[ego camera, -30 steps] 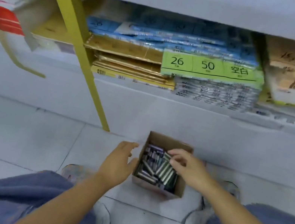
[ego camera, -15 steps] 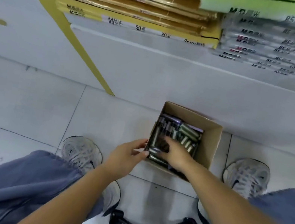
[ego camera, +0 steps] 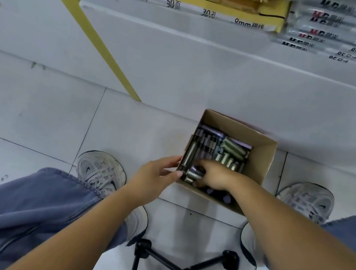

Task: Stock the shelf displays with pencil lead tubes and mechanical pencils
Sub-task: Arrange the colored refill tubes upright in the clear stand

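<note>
We've got the right hand (ego camera: 212, 175) down inside the cardboard box (ego camera: 261, 154), at its near-left corner, fingers curled in among the pencil lead tubes (ego camera: 234, 148); whether they've closed on one we can't tell, because the knuckles hide it. The left hand (ego camera: 155, 178) sits just outside that corner, fingers straight and loose against the box's left wall, where tubes lie lengthwise. The box stands on pale floor tiles (ego camera: 34, 109), its far side near the white shelf base (ego camera: 207, 73), so we'd lift straight up.

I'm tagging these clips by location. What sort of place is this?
Probably a stationery shop aisle: stacked packs marked A4 on a low white shelf, and a cardboard box of pencil lead tubes on the tiled floor.
</note>
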Demonstrator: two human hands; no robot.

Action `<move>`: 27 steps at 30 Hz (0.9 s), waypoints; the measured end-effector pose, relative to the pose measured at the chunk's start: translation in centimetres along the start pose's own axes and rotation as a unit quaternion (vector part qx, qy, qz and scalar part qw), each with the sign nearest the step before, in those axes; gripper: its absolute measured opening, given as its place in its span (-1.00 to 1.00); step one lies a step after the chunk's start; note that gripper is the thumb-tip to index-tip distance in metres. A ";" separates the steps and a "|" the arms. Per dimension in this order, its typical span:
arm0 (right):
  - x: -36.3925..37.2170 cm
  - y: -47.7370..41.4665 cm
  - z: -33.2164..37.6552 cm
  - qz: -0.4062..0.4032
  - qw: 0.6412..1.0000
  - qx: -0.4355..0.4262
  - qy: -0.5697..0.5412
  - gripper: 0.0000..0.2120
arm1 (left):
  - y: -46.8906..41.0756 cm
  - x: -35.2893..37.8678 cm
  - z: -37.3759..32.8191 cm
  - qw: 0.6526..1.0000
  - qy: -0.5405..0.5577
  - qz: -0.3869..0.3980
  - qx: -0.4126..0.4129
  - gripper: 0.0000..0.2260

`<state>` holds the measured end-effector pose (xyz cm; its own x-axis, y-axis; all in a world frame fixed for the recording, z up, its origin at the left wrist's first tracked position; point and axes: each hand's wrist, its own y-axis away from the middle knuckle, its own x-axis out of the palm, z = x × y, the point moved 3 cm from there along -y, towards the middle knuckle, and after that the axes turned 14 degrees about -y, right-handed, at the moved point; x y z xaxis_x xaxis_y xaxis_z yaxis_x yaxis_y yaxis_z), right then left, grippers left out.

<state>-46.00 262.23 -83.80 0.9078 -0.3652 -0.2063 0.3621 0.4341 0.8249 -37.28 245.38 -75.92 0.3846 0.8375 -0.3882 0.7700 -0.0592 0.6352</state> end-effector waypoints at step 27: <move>0.3 0.5 -0.5 0.025 0.999 0.028 0.023 -0.49 | 0.0 0.4 0.5 1.000 -0.006 -0.006 0.004 -0.67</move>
<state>-45.45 262.73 -83.72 0.9338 -0.3054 -0.1863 0.3040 0.4031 0.8632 -36.92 245.43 -76.37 0.3813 0.8319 -0.4032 0.7786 -0.0539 0.6252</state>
